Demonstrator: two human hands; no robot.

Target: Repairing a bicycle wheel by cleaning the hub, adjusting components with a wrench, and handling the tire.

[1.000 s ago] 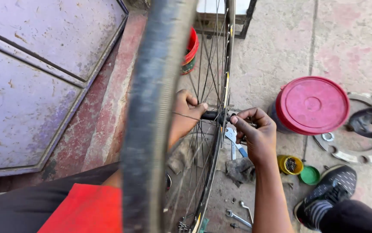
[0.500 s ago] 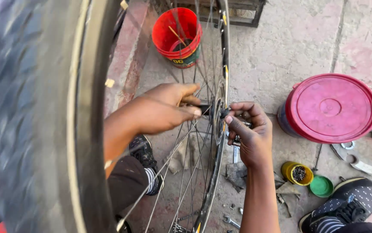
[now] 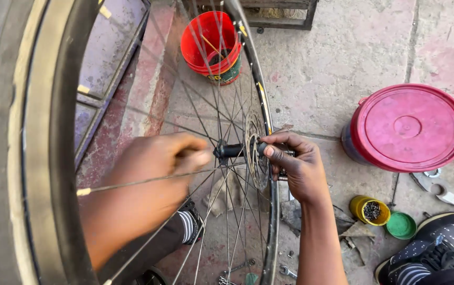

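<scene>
A spoked bicycle wheel stands upright in front of me, its rim [image 3: 34,142] and tyre filling the left of the view. My left hand [image 3: 156,169] reaches through the spokes and its fingers pinch the left end of the black hub axle [image 3: 232,151]. My right hand [image 3: 295,163] grips the other end of the axle, just beside the small sprocket [image 3: 255,153]. Both hands hold the wheel by its hub above the ground.
A red bucket [image 3: 211,50] stands behind the wheel. A pink-lidded tub [image 3: 409,126] sits at right, with a small yellow tin [image 3: 370,210] of tiny parts and a green lid [image 3: 401,225]. My shoe [image 3: 432,248] is at lower right; loose tools and a rag lie under the wheel.
The view has shifted so the near rim sits further left and the hub shows plainly. My left hand has come forward through the spokes; both hands stay on the axle.
</scene>
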